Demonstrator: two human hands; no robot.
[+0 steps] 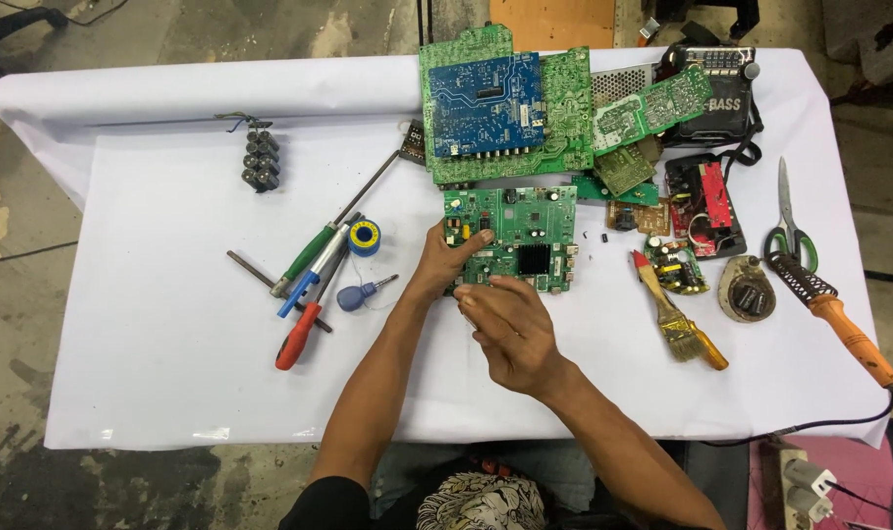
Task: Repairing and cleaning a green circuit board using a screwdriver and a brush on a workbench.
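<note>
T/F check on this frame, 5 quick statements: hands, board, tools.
1. The left hand grips the left edge of the green board. True.
2. The right hand holds the soldering iron. False: the iron lies untouched at the table's right side; the right hand is at the board's near edge.
3. The brush lies right of the board. True.
4. The scissors lie among the screwdrivers. False: the scissors are at the far right, next to the iron; the screwdrivers are left of the board.
5. A blue board lies on a bigger green one behind the held board. True.
</note>
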